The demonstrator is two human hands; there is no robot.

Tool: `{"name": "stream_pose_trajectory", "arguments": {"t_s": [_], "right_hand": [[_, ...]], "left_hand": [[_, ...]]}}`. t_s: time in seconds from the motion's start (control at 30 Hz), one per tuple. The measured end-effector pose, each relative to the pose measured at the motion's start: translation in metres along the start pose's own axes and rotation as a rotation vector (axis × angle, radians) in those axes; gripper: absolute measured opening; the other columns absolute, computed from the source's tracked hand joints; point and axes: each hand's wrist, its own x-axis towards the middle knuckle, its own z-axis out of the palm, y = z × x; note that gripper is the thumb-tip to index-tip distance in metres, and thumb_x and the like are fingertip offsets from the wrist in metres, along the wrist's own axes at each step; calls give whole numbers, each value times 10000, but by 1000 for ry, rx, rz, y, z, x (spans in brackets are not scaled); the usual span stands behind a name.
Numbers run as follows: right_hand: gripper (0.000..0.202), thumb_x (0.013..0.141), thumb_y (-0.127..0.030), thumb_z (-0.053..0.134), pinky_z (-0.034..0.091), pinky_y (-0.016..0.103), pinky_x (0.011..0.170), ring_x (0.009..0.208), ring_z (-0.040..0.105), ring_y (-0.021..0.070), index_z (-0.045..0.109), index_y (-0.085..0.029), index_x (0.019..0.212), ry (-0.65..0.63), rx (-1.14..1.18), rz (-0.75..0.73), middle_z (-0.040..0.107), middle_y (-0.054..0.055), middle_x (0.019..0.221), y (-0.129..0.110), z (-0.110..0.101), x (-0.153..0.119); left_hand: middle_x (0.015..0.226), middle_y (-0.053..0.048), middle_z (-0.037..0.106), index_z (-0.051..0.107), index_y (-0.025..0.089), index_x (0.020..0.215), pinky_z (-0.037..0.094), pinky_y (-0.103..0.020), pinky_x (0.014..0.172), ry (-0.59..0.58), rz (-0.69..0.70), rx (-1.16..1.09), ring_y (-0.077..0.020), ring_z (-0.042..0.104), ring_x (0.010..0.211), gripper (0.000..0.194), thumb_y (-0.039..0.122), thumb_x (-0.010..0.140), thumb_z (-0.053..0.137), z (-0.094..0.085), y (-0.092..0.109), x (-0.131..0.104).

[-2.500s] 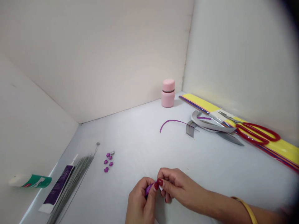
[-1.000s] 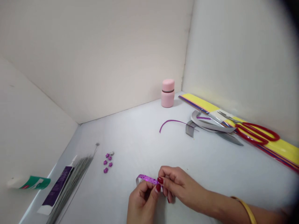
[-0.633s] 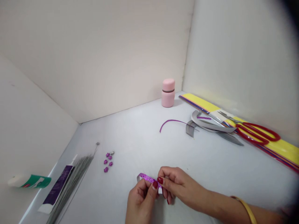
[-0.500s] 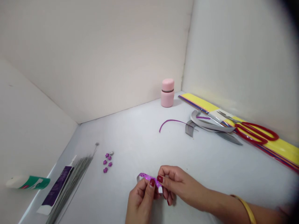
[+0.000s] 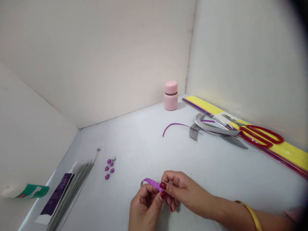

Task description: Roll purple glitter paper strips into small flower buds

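Head view: your left hand [image 5: 146, 205] and right hand [image 5: 179, 187] both have thumb and fingers clamped on the shiny purple strip [image 5: 152, 182], which curls out beyond your left hand, right of the purple stars [image 5: 106, 168] on the table [image 5: 137, 144]

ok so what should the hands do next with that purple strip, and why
I'd probably press the purple strip more firmly at the pinch: the left hand and right hand both grip it there, its near end is hidden between them, and the rest curls loosely above the left hand, so it might slip otherwise.
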Motion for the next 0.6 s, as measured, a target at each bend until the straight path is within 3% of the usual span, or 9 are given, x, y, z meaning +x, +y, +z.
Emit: {"name": "stream_pose_trajectory", "arguments": {"t_s": [0.2,0.37,0.6], "right_hand": [[392,791,-531,521,351,167,436,430,477,53,487,-145,734,-37,-39,-14,541,-32,550,4,-1,0],[393,794,-535,514,364,170,441,436,473,52,474,-150,728,-41,-48,-5,584,-3,602,2,-1,1],[376,797,-521,517,344,163,432,427,469,54,479,-155,721,-40,-91,33,529,-36,549,1,0,0]], "left_hand": [[478,-25,654,634,134,521,405,-204,527,72,-155,-53,-102,562,478,267,344,590,785,-5,-4,3],[476,-20,603,641,111,516,368,-207,506,40,-260,-75,-93,512,466,360,443,556,775,-9,-3,6],[470,-22,605,613,140,536,350,-218,512,63,-105,113,-104,477,478,330,427,670,704,-4,2,1]]}}
